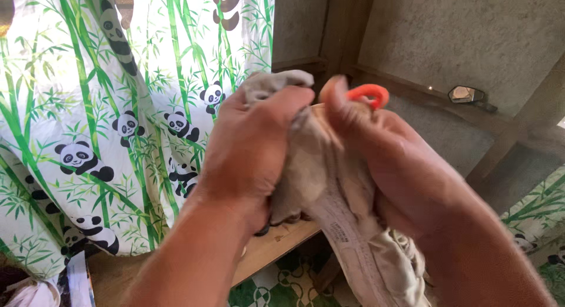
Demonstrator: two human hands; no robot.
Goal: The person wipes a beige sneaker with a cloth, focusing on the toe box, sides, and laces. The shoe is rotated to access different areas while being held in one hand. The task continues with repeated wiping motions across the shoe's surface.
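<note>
I count two hands, one cloth, one orange ring. Left hand [253,148] clenched on beige cloth [329,183], bunched at chest height between both hands. Right hand [394,166] grasps cloth too, orange ring [369,94] at fingertips (hook or clip, cannot tell). Panda curtain [88,107] left, wooden shelf [276,245] below, grey wall [471,36], small mirror [465,95].

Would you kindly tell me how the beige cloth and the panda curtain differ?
The beige cloth is plain and bunched between the left hand and right hand; the panda curtain is printed with green bamboo and hangs flat, untouched. Both are fabric.
</note>
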